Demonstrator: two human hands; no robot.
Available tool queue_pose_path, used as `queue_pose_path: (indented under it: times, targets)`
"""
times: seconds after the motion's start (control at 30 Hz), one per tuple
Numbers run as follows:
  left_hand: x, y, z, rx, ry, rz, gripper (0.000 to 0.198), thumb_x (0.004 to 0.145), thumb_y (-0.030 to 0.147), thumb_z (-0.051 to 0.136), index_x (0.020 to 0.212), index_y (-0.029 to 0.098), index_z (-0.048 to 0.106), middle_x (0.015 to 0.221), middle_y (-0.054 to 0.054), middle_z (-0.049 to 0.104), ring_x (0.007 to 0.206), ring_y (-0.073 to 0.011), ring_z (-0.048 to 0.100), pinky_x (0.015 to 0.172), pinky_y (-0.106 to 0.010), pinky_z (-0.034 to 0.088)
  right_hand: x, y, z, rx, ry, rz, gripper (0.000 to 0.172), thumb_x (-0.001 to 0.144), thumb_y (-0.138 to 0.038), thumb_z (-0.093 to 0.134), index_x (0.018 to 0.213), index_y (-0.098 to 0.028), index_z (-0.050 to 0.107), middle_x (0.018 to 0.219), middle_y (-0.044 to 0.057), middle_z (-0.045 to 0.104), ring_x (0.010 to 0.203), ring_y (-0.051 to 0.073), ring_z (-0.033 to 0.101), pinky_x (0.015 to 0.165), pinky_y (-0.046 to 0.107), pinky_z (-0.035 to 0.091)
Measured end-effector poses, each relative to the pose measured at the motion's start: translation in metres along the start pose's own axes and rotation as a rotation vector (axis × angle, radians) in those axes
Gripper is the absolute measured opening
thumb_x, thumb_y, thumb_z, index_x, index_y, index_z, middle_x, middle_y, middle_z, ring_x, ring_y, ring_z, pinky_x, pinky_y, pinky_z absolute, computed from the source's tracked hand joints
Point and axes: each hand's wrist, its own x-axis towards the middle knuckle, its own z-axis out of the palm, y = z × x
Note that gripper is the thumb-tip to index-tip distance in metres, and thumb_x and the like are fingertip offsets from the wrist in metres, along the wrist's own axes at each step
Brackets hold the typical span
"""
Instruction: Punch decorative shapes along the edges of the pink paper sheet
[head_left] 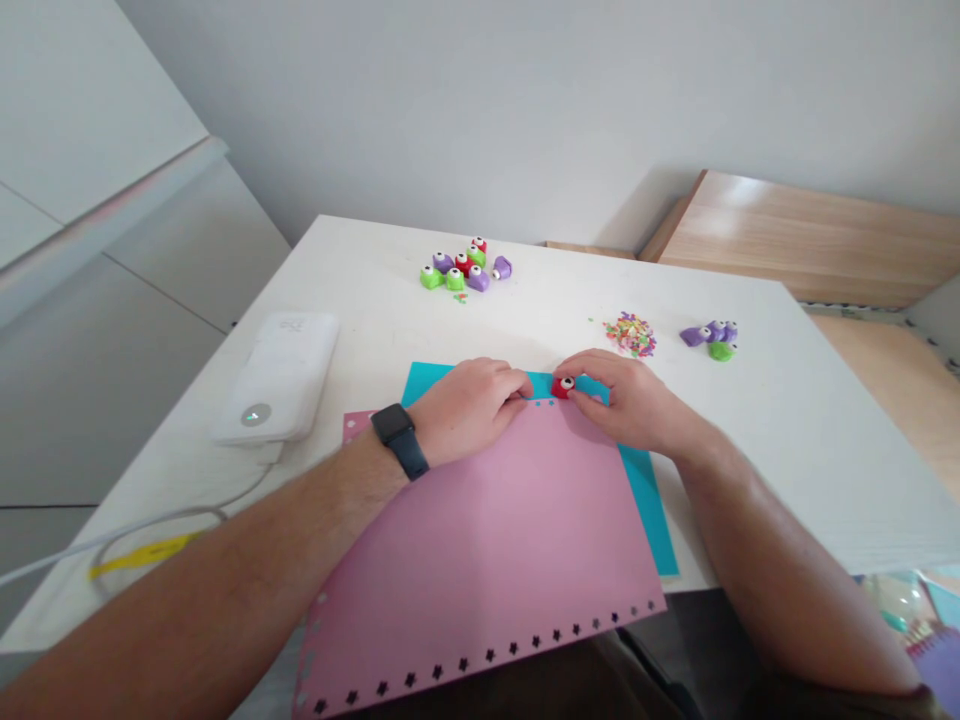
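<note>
A pink sheet of paper (510, 520) lies over a blue sheet (654, 520), with punched star-shaped holes along its near edge and more holes at its left and far edges. My left hand (476, 400), wearing a dark watch, has its fingers closed on the far edge of the pink sheet. Just right of it, my right hand (626, 400) grips a small red paper punch (562, 386) with a white and black eye-like top between thumb and fingers. This punch sits at the pink sheet's far edge; whether paper is inside its slot I cannot tell.
Several red, green and purple punches (454, 281) stand at the table's back. A pile of coloured paper bits (632, 335) lies right of centre, with purple and green punches (722, 351) farther right. A white power bank (277, 375) with a cable (247, 490) lies left.
</note>
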Motion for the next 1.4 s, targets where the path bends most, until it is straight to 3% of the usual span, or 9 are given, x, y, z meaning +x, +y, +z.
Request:
queue_pose_path:
  times: [1.4]
  targets:
    - [0.0007, -0.001, 0.0001, -0.019, 0.025, -0.004, 0.014, 0.1, 0.017, 0.062, 0.106, 0.019, 0.074, 0.098, -0.006, 0.074, 0.095, -0.0234, 0.069, 0.09, -0.039, 0.054, -0.0015, 0.0012, 0.0004, -0.03, 0.012, -0.054, 0.036, 0.09, -0.003, 0.059, 0.114, -0.024, 0.075, 0.122, 0.006, 0.079, 0.115, 0.024, 0.073, 0.105, 0.043, 0.057]
